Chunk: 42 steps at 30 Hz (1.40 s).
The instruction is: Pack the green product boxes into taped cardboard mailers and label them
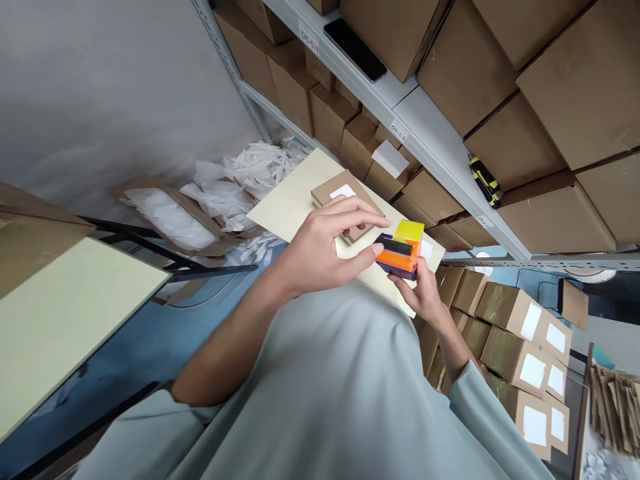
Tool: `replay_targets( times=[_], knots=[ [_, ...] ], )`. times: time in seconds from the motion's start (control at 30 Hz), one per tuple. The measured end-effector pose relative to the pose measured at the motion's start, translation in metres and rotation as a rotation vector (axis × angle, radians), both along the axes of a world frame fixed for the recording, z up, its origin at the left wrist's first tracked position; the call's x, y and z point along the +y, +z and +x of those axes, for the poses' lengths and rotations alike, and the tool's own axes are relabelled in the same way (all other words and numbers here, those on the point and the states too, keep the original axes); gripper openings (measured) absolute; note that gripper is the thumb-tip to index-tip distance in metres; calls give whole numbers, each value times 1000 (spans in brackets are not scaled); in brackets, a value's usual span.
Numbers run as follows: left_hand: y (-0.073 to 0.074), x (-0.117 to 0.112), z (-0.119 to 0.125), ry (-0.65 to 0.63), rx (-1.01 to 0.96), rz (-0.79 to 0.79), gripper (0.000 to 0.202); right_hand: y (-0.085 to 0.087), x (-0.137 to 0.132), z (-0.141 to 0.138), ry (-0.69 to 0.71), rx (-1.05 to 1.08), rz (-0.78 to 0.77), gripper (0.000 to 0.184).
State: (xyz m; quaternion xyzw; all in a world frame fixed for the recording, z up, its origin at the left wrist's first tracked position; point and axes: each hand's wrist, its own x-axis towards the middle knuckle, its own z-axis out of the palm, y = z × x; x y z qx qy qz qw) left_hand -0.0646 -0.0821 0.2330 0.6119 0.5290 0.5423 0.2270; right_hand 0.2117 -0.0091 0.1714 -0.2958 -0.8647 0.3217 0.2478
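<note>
My right hand (425, 290) grips a small block-shaped thing (400, 253), coloured yellow, orange and dark purple with a black strip on top; its exact kind I cannot make out. It is held above the near right part of a cream board (280, 203). My left hand (333, 247) is open, thumb and fingers spread apart. Its thumb tip meets or nearly meets the black strip, while the fingertips stay off the block. Beneath the left fingers lies a flat brown cardboard box (333, 183) with a white label, partly hidden by the hand.
Grey metal shelving (425, 143) full of cardboard boxes runs along the far side. On it lie a black phone (355, 48) and a yellow-and-black cutter (484, 181). White packing scraps (250, 173) heap behind the board. Labelled cartons (520, 357) are stacked at right.
</note>
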Motion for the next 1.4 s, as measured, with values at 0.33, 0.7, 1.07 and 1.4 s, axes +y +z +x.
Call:
replay_targets(
  times=[0.33,0.7,1.07,1.4],
  knots=[
    [22,6,5,-172,17,-45,11,24,15,22,200,25,415,23],
    [30,-7,24,-107,281,203,14,35,11,30,165,28,546,23],
    [35,-26,36,60,331,386,4,35,3,38,87,-26,705,17],
    [28,-30,28,59,186,249,37,42,-1,33,92,-44,688,23]
  ],
)
